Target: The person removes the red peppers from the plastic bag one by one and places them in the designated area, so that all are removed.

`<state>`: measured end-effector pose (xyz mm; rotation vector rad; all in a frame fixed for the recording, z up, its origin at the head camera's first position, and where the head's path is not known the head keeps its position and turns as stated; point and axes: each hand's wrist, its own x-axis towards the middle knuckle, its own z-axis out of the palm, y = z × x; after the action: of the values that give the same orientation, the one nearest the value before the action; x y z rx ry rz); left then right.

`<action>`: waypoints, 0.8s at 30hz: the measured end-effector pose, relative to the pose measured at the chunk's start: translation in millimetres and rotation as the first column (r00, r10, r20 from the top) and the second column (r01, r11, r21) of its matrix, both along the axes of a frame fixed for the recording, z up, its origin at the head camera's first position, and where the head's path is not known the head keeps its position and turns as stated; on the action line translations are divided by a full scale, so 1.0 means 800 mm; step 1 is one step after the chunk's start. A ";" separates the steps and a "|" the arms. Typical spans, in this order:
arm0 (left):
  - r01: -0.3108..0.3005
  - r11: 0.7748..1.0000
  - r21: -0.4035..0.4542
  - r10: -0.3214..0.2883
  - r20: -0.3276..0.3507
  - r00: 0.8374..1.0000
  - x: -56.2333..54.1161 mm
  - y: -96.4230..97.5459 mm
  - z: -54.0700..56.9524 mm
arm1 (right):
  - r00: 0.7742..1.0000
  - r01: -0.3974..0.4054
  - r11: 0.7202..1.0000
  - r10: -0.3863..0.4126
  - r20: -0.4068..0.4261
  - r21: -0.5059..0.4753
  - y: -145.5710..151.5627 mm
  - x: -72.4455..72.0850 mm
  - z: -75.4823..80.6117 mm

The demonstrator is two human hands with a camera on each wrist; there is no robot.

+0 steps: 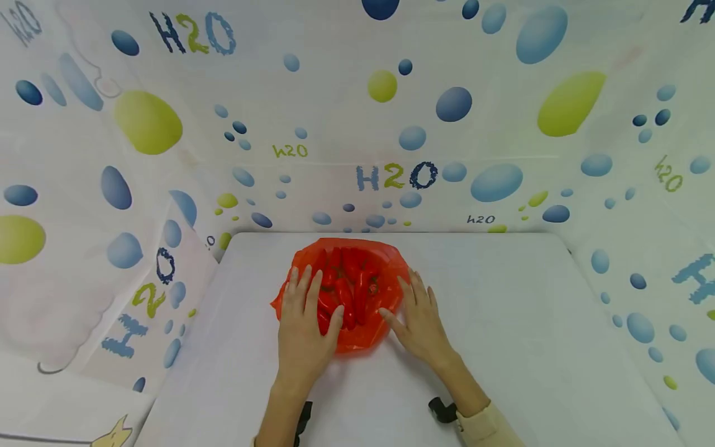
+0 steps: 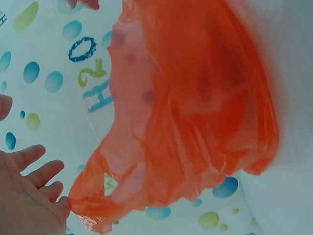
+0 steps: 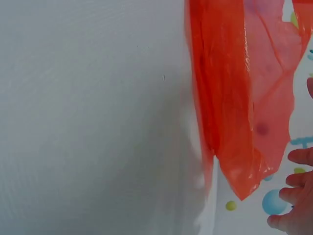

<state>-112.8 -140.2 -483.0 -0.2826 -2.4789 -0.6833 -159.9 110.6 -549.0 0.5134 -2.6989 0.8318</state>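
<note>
A thin red plastic bag [image 1: 360,341] stands with its mouth spread wide, and several long red peppers [image 1: 362,298] lie inside it. Over the bag's left side is my left hand [image 1: 304,335], fingers extended and thumb held apart. In the left wrist view, the little finger of my left hand [image 2: 34,191] is right at a drooping corner of the bag [image 2: 195,142]. My right hand [image 1: 421,326] is at the bag's right edge, its fingers spread and slightly bent. The right wrist view has the fingers of my right hand [image 3: 296,196] beside the bag's hanging flap [image 3: 230,122].
The bag rests on a white table [image 1: 503,323] whose far edge meets a white backdrop [image 1: 335,99] printed with blue and green drops and H2O lettering. The backdrop also closes in the left and right sides. A dark strap piece [image 1: 441,410] shows at my right wrist.
</note>
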 end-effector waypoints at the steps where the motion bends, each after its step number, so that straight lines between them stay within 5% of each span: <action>1: -0.004 1.000 0.004 0.004 -0.014 1.000 -0.001 -0.003 0.001 | 1.000 -0.009 1.000 0.009 -0.003 -0.009 -0.001 -0.001 -0.002; 8: -0.013 0.999 0.050 0.018 -0.114 0.993 -0.006 -0.020 0.001 | 0.999 -0.040 0.999 0.040 0.007 -0.035 -0.014 -0.006 -0.010; 24: -0.085 0.984 0.159 0.094 -0.046 0.995 -0.012 -0.038 -0.013 | 0.996 -0.050 0.994 0.056 0.064 -0.094 -0.032 -0.012 -0.017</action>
<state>-122.6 -171.0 -493.2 -0.1275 -2.3558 -0.8162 -169.7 85.0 -562.7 0.5478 -2.7016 1.0002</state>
